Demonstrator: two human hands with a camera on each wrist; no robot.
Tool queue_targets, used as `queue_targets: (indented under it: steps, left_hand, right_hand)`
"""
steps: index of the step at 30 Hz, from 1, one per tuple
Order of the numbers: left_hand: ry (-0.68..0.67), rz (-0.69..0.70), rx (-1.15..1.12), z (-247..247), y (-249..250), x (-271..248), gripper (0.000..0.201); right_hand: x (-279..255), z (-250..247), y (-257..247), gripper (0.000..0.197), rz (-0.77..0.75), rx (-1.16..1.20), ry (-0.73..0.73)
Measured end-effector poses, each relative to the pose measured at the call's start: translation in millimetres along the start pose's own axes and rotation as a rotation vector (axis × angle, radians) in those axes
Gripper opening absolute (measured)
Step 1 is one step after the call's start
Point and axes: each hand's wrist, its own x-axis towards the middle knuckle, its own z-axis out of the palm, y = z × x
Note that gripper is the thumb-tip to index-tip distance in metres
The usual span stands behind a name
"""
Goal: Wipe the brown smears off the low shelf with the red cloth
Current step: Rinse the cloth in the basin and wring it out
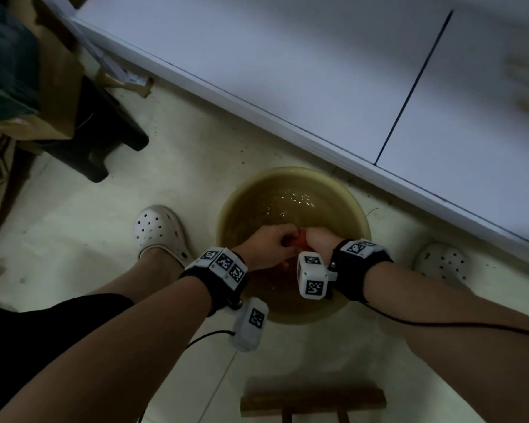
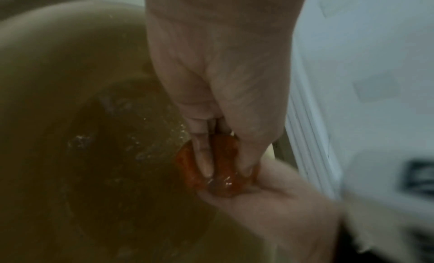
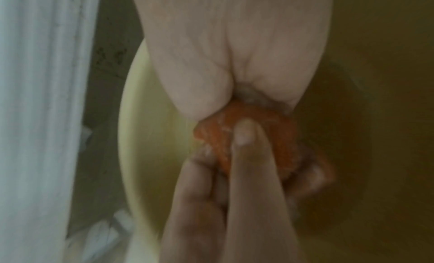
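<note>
Both hands are bunched tight around the wet red cloth (image 1: 301,239): left hand (image 1: 268,244), right hand (image 1: 319,242). They're over the yellow basin (image 1: 359,215) of murky water, shelf (image 1: 318,71) at 12 o'clock. Only square black-and-white code tags on the wrist units (image 1: 310,274), no readable writing.

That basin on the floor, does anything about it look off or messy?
The water in the yellow basin is murky brown, not clear. Both hands, left hand and right hand, grip the red cloth over it. No spill shows.

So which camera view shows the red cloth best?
The left wrist view: the wet red cloth is close, bunched in both hands over the basin. The right wrist view is blurrier; the head view shows only a sliver.
</note>
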Motion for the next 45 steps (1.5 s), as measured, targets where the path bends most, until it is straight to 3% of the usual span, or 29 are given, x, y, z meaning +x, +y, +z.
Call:
queue_targets:
  steps: [6, 8, 11, 15, 18, 22, 24, 27, 31, 36, 40, 45]
  left_hand:
    - [0.053, -0.076, 0.088, -13, -9, -1, 0.013]
    - [0.125, -0.102, 0.168, -19, -18, 2, 0.021]
    - [0.17, -0.022, 0.368, -15, -32, 7, 0.029]
    - [-0.005, -0.032, 0.586, -4, -47, 11, 0.027]
    - [0.014, -0.058, 0.613, 1, -57, 20, 0.051]
    - [-0.24, -0.118, 0.782, 7, -63, 31, 0.063]
    - [-0.19, -0.117, 0.691, 3, -64, 37, 0.062]
    - [0.058, -0.193, 0.48, -3, -62, 42, 0.062]
    - [-0.02, -0.349, 0.199, 2, -42, 39, 0.055]
    - [-0.036, -0.187, -0.138, 6, -9, 25, 0.014]
    - [-0.132, -0.058, -0.222, 0, 15, 11, 0.01]
    - [-0.072, 0.006, -0.04, -2, 16, 8, 0.012]
  right_hand:
    - [-25, 3, -6, 0.015, 0.098, 0.137, -0.07]
    - [-22, 4, -7, 0.024, 0.056, 0.176, -0.069]
    - [-16, -1, -5, 0.027, -0.118, -0.051, 0.018]
    - [-4, -20, 5, 0.029, -0.214, -0.583, 0.098]
    - [7, -24, 13, 0.035, -0.209, -0.683, 0.123]
    - [18, -14, 17, 0.04, -0.069, -0.806, -0.06]
    - [24, -17, 13, 0.035, -0.068, -0.702, -0.014]
    - [35, -25, 8, 0.037, -0.044, -0.541, 0.112]
    - [27, -11, 9, 0.037, 0.079, -0.211, 0.01]
    - [26, -13, 6, 0.044, 0.152, 0.205, -0.058]
    - [16, -21, 5, 0.032, 0.102, 0.149, -0.023]
    - [8, -16, 9, 0.025, 0.057, 0.016, -0.053]
